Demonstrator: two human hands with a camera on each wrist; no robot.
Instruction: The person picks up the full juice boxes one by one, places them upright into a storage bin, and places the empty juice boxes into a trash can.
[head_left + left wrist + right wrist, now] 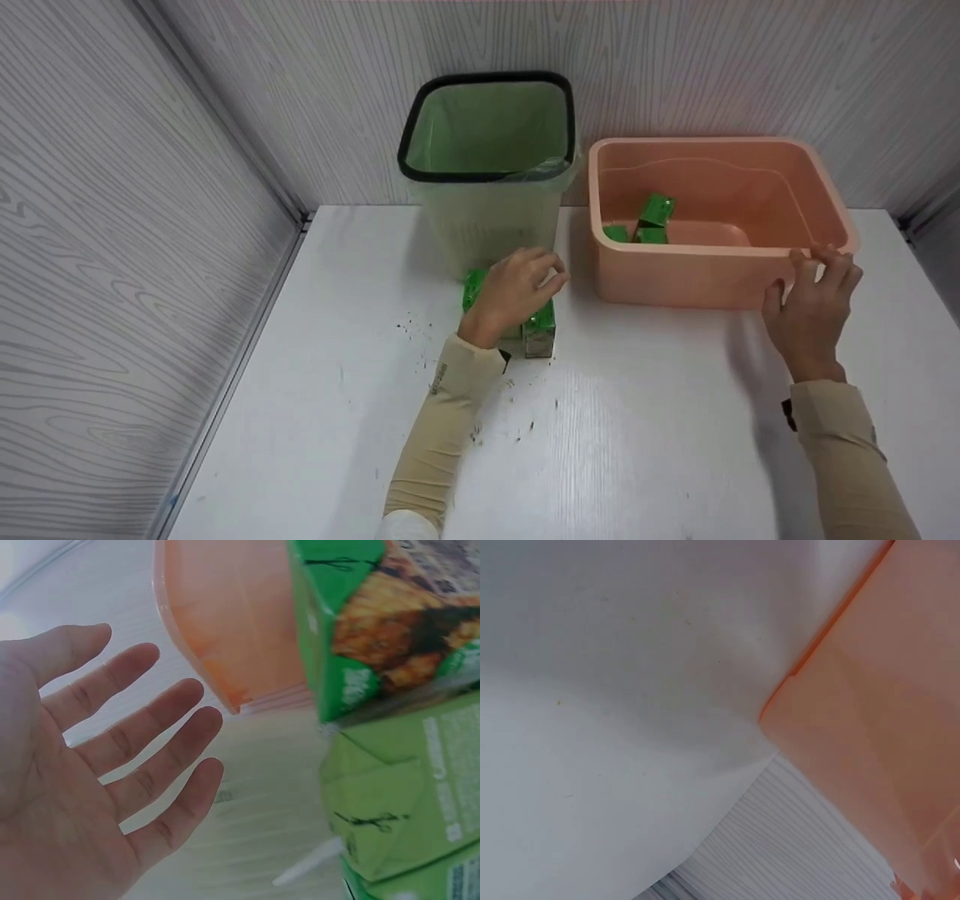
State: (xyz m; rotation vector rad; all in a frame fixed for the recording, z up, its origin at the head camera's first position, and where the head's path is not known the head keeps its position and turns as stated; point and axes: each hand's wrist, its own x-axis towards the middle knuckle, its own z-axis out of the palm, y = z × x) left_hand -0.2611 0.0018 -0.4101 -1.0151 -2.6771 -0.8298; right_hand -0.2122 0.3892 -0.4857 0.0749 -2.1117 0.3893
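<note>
My left hand (517, 289) is over several green cartons on the table, partly hiding them in the head view. In the left wrist view the fingers are spread and hold nothing. Beside them are a green carton (319, 622) with a picture of brown food and a light green carton (382, 810) with a printed scissors mark. My right hand (814, 307) is at the front right corner of a pink plastic tub (675, 277). Its fingers bend over the rim, with the thumb by the outer wall. Inside the tub lie several green cartons (656, 210).
A pale green trash bin (487, 217) with a black rim and a clear liner stands behind the cartons, left of the tub. Small dark crumbs (517, 435) are scattered over the white table (637, 450). Grained panels (315, 97) enclose the back and sides.
</note>
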